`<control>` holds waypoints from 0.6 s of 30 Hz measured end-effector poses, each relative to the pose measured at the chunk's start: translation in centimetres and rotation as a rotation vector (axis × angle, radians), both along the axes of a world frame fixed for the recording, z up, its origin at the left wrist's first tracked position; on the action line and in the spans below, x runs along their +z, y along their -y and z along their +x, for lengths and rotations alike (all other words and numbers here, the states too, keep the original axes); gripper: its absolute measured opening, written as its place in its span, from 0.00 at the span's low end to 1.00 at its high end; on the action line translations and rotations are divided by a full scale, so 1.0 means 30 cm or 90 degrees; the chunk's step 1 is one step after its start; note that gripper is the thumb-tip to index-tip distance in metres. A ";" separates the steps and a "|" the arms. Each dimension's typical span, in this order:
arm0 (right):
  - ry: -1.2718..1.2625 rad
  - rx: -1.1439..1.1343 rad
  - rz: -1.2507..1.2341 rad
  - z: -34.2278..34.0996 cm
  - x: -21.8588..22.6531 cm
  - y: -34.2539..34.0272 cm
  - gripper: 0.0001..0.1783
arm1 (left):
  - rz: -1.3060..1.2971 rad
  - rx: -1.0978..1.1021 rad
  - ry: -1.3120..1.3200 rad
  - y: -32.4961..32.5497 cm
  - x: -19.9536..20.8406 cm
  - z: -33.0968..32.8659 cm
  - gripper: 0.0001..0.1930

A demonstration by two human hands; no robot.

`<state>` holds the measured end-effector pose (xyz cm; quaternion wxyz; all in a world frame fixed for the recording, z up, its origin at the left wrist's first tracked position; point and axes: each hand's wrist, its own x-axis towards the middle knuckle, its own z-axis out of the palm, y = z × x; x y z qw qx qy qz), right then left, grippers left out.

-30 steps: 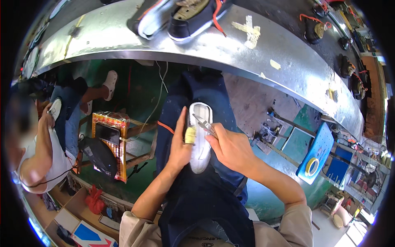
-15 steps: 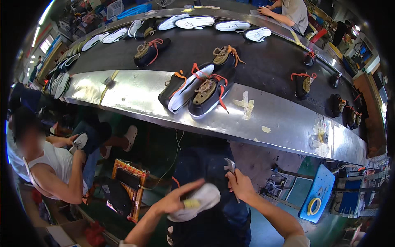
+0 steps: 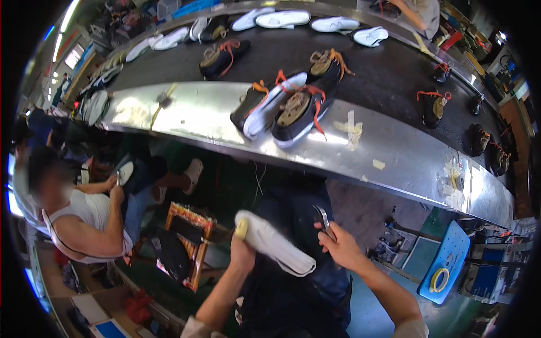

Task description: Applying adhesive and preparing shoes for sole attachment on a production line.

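Observation:
My left hand [image 3: 243,252] is closed on one end of a long white shoe piece [image 3: 276,242], pale and sole-like, slanting down toward the right above my dark-clothed lap [image 3: 301,293]. A yellow wrap [image 3: 241,228] shows at the fingers there; the other fingers are partly hidden. In my right hand [image 3: 342,245] sits a pair of metal pincers [image 3: 322,218], its curved head pointing up, apart from the shoe piece. Ahead on the metal ledge stand a black shoe with red laces [image 3: 296,115], a white-soled shoe on its side [image 3: 273,107] and another dark shoe [image 3: 247,110].
A dark belt [image 3: 372,79] carries several more shoes, white soles up along its far side. Its metal edge [image 3: 389,152] crosses in front of me. At left a co-worker [image 3: 90,222] handles a shoe. A blue stool [image 3: 448,259] with a tape roll [image 3: 439,280] is at right.
My left hand has turned the shoe piece, so it now stretches lengthwise toward the right. The pincers have shifted slightly up and right. The whole view has also shifted.

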<state>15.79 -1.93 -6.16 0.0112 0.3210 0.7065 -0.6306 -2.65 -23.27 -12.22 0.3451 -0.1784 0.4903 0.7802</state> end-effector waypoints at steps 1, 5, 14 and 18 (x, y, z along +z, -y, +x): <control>-0.018 0.005 -0.002 0.024 0.009 -0.002 0.21 | -0.039 -0.083 -0.030 -0.060 0.016 -0.023 0.21; 0.061 0.054 -0.216 0.087 0.126 -0.004 0.19 | -0.171 -0.350 -0.239 -0.187 0.064 0.055 0.20; 0.161 0.278 -0.391 0.036 0.110 0.050 0.20 | 0.001 -0.423 -0.241 -0.075 0.037 0.211 0.30; -0.042 0.401 0.382 0.032 0.125 0.078 0.13 | 0.008 -0.428 -0.255 -0.062 0.026 0.187 0.31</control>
